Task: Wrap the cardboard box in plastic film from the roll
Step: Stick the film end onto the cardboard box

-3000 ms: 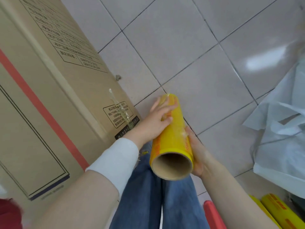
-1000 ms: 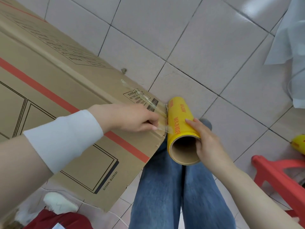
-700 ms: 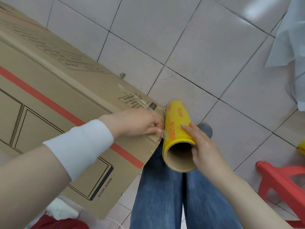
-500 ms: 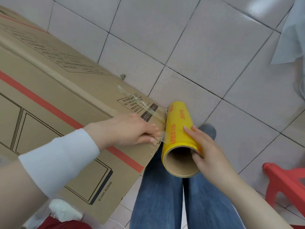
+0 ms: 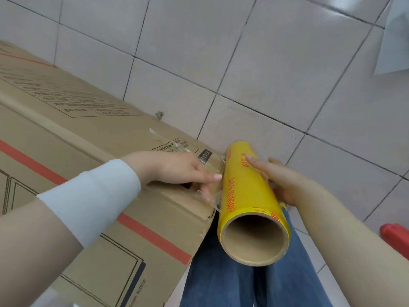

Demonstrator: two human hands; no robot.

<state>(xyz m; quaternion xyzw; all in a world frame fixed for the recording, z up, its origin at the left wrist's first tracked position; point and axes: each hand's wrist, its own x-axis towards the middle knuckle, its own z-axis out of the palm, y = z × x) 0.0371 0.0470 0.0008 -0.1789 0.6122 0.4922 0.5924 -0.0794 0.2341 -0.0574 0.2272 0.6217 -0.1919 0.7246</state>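
Note:
A large brown cardboard box with a red stripe and printed labels fills the left side. A yellow roll of plastic film with a hollow cardboard core lies right against the box's near corner, its open end toward me. My left hand rests on the box corner, fingers pinching the clear film edge between box and roll. My right hand cups the roll from the right side, fingers over its top.
Grey tiled floor stretches beyond the box. My legs in blue jeans are below the roll. A red plastic stool pokes in at the right edge, and a pale sheet lies at the top right.
The roll has come up against the box corner. My left hand went from the roll to the corner and stays there on the film edge; the view shifted slightly.

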